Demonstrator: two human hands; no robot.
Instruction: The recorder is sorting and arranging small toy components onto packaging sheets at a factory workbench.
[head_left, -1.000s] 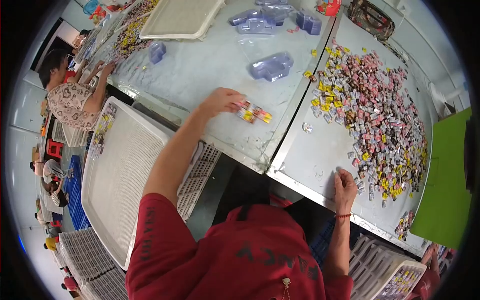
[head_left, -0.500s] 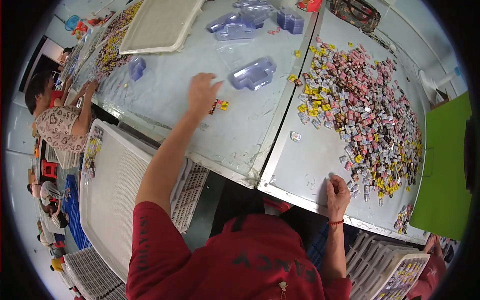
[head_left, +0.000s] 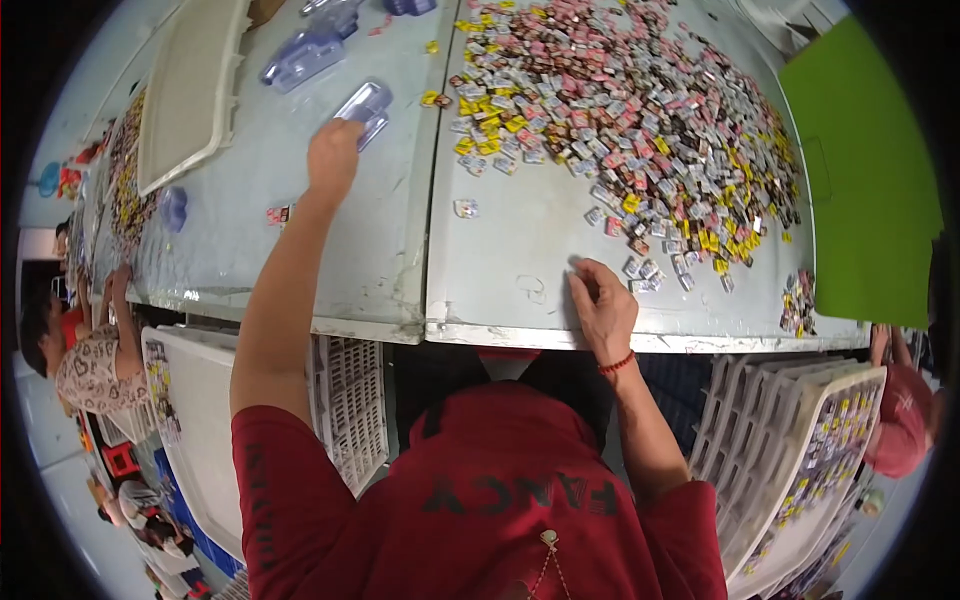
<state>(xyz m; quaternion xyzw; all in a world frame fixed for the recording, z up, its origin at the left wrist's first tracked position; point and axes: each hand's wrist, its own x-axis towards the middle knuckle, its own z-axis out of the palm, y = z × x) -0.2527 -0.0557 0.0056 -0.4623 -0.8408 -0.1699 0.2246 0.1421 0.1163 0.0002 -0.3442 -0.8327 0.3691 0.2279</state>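
My left hand reaches over the left table, its fingers closed on the near end of a clear bluish plastic blister tray. A couple of small red and dark packets lie beside my left forearm. Near the front edge of the right table rests my right hand, a red bracelet at its wrist. Its fingers are loosely bent with the thumb apart, and nothing shows in them. A wide heap of small pink, yellow, brown and silver packets spreads beyond it; a single pale packet lies apart to the left.
More clear plastic trays lie at the back of the left table, near a large cream tray. Stacked white crates stand below the right edge. A green panel borders the far right. Co-workers sit at both sides.
My left hand has gone forward to the plastic tray and taken hold of it. The view has turned toward the right table; my right hand stays near the table edge.
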